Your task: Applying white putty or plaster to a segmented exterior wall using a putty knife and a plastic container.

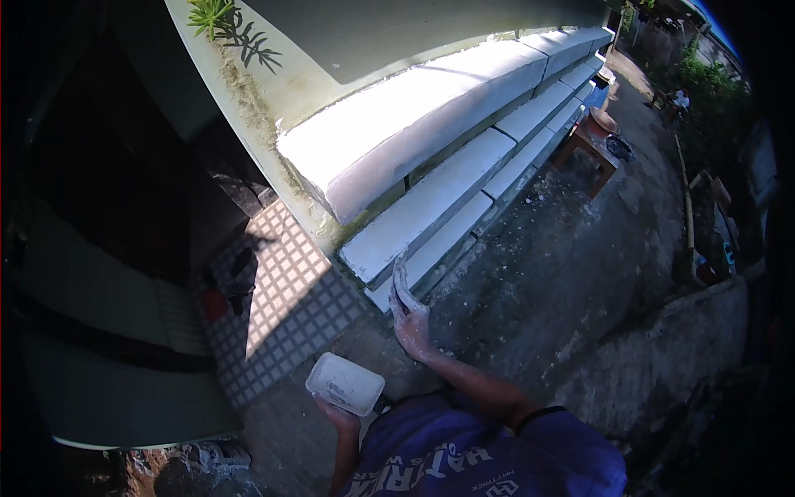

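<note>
My left hand (338,412) holds a white rectangular plastic tub (364,393) from below, near my body. Inside the tub is whitish stuff with grey smears. My right hand (411,321) reaches forward, its fingers stretched out and coated in white. The fingertips are at the near end of the stacked white blocks (431,203), by the lower rows. Whether a thin thing lies under those fingers I cannot make out. The blocks form stepped rows along the wall, with white faces and darker joints between them.
Checkered tiles (286,282) lie at the left, beside a pale wall edge (240,116). A small wooden stool (586,157) with a clay-coloured bowl (604,122) stands farther along the rows. Rough, speckled ground (546,265) runs on the right. A green plant (210,16) grows at the top left.
</note>
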The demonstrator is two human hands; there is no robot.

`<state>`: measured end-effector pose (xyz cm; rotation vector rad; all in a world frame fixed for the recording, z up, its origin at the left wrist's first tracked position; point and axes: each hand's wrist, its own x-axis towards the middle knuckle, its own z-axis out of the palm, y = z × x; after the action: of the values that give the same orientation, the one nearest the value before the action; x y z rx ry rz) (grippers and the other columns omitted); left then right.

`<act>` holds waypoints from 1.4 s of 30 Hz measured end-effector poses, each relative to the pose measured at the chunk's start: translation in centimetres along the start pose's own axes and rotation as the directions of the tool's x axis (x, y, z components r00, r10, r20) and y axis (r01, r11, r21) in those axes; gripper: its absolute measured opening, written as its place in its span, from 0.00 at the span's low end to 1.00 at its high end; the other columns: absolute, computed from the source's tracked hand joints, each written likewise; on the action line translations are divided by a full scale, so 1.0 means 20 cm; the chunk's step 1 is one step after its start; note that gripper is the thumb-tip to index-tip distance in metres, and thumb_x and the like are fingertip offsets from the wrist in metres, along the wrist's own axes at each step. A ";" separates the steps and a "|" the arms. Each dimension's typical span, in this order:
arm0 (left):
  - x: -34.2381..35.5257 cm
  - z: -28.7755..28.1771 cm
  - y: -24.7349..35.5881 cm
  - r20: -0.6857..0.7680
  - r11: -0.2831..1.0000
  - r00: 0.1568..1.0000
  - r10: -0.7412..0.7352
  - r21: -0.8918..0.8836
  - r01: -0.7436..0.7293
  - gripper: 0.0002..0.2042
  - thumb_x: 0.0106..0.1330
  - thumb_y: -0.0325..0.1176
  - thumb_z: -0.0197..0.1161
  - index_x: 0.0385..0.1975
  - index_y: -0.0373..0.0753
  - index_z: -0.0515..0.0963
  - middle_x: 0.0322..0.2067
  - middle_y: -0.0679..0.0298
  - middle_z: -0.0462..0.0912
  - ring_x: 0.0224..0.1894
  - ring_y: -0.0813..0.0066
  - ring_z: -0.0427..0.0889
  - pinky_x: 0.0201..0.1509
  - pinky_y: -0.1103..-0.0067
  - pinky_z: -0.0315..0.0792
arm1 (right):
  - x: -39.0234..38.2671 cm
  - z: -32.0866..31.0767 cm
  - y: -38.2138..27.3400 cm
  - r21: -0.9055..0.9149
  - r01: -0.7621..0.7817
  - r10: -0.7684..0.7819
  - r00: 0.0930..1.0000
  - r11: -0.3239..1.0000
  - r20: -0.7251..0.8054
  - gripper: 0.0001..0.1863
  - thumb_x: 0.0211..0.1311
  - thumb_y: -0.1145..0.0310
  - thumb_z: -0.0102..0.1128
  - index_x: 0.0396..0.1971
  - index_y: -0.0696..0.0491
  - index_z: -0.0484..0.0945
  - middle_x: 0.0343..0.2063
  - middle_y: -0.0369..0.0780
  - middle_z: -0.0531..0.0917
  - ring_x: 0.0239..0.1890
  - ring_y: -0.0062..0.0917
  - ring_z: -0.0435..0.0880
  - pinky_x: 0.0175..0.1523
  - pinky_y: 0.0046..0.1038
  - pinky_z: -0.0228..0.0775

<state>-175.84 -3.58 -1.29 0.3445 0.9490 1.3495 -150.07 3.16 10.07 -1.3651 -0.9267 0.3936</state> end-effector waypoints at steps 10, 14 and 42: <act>-0.09 0.07 -0.07 -0.055 0.998 0.997 0.058 -0.027 -0.059 0.30 0.74 0.57 0.36 0.65 0.40 0.58 0.60 0.54 0.68 0.60 0.56 0.71 0.62 0.60 0.68 | -0.14 -0.21 0.12 0.036 0.307 -0.308 0.927 0.951 0.214 0.23 0.61 0.83 0.44 0.58 0.61 0.71 0.64 0.54 0.64 0.69 0.45 0.60 0.68 0.37 0.57; -0.12 0.06 -0.09 -0.067 0.995 0.993 0.100 0.028 -0.099 0.30 0.72 0.58 0.36 0.65 0.43 0.60 0.61 0.59 0.68 0.61 0.58 0.70 0.63 0.59 0.65 | 0.05 -0.18 0.13 0.059 0.150 -0.151 0.989 0.987 0.001 0.25 0.59 0.84 0.43 0.59 0.62 0.69 0.64 0.56 0.64 0.68 0.50 0.58 0.69 0.41 0.54; -0.05 -0.21 0.09 -0.019 0.999 0.999 0.049 -0.022 -0.049 0.31 0.72 0.59 0.35 0.68 0.44 0.55 0.64 0.58 0.63 0.64 0.56 0.65 0.67 0.56 0.61 | 0.05 -0.04 0.02 -0.122 0.052 -0.051 0.999 0.991 0.005 0.26 0.63 0.83 0.45 0.63 0.61 0.65 0.62 0.51 0.69 0.59 0.31 0.75 0.61 0.27 0.66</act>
<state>-180.19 -5.30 -2.18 0.3403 0.9455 1.4090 -148.72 3.54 10.05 -1.4493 -0.9986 0.3024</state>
